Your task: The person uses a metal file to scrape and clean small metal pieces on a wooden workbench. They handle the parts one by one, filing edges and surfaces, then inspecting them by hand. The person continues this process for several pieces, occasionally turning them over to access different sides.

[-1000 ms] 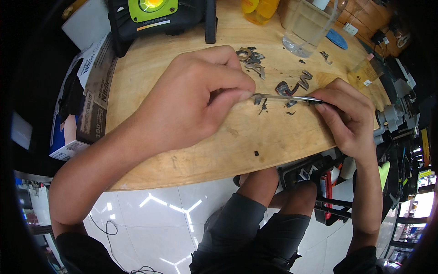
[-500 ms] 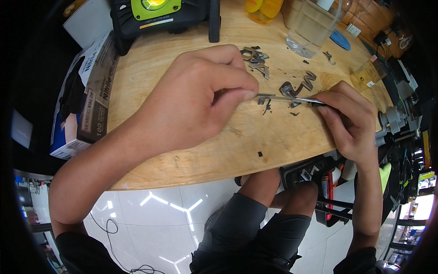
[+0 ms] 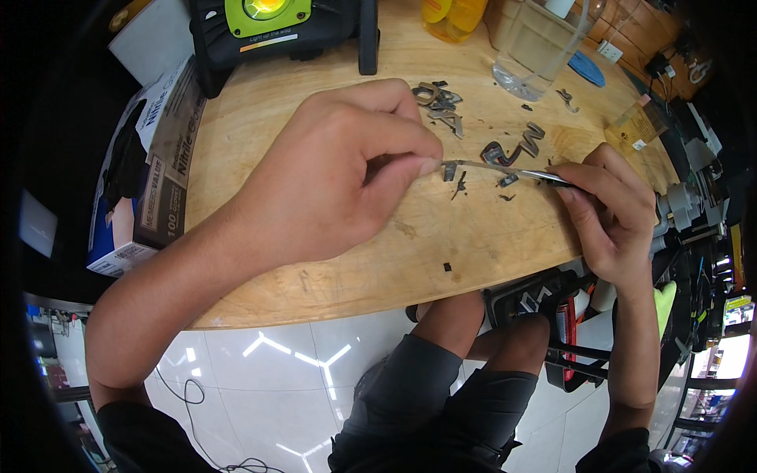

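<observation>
My left hand (image 3: pixel 331 177) is closed in a pinch, thumb against forefinger, above the wooden table. Right of it, my right hand (image 3: pixel 611 213) grips a slim, shiny silver metal tool (image 3: pixel 544 175). A thin greyish strip (image 3: pixel 481 165) runs from the tool to my left fingertips; whether it is part of the tool I cannot tell. What else my left fingers pinch is hidden. Beyond and below the strip lie metal letter-shaped pieces (image 3: pixel 532 139), a curved dark-backed piece (image 3: pixel 495 153) and small black scraps (image 3: pixel 460 186). More letter-shaped pieces (image 3: pixel 448 122) are heaped near my left knuckles.
On the wooden table (image 3: pixel 315 288) stand a glove box (image 3: pixel 162 189), a black and green work lamp (image 3: pixel 276 39), a yellow bottle (image 3: pixel 453 17), a clear container of liquid (image 3: pixel 524 59) and a small clear yellowish container (image 3: pixel 635 126). A tool caddy (image 3: pixel 568 331) sits beside my legs.
Both hands stay closed. My right hand has shifted slightly right, my left slightly left, and the strip between them now looks more curved.
</observation>
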Action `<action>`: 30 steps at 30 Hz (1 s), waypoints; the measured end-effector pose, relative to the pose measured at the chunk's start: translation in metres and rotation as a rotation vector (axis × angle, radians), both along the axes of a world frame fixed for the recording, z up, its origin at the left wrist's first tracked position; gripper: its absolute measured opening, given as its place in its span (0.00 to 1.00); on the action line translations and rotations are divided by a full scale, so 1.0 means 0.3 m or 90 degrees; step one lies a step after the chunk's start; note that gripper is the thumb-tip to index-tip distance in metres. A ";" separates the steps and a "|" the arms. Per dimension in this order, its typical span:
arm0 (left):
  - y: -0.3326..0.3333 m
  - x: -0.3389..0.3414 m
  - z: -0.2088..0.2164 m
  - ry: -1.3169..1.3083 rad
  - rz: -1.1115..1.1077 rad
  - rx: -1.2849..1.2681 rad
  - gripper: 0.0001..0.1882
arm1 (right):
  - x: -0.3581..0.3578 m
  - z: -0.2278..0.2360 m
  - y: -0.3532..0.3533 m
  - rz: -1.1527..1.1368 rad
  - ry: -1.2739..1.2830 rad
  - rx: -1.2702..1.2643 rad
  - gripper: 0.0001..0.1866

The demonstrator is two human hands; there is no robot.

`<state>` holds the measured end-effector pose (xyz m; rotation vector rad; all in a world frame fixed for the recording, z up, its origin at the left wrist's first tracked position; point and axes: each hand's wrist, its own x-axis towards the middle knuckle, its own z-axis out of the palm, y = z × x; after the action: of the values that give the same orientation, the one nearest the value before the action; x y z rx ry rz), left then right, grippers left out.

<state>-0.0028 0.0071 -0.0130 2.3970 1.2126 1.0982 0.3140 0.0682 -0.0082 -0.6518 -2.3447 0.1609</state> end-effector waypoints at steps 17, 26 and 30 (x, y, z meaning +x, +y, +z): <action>0.001 -0.001 -0.003 -0.006 -0.009 0.004 0.06 | -0.008 -0.005 0.015 0.022 -0.011 -0.053 0.10; -0.004 0.000 -0.001 -0.004 -0.004 -0.007 0.05 | -0.017 0.005 0.009 0.023 -0.027 -0.060 0.10; -0.005 -0.004 -0.003 -0.006 -0.007 -0.007 0.05 | -0.012 0.006 0.008 0.027 -0.032 -0.059 0.10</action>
<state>-0.0040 0.0055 -0.0140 2.3849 1.1981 1.0965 0.3105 0.0707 -0.0065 -0.6585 -2.4120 0.2770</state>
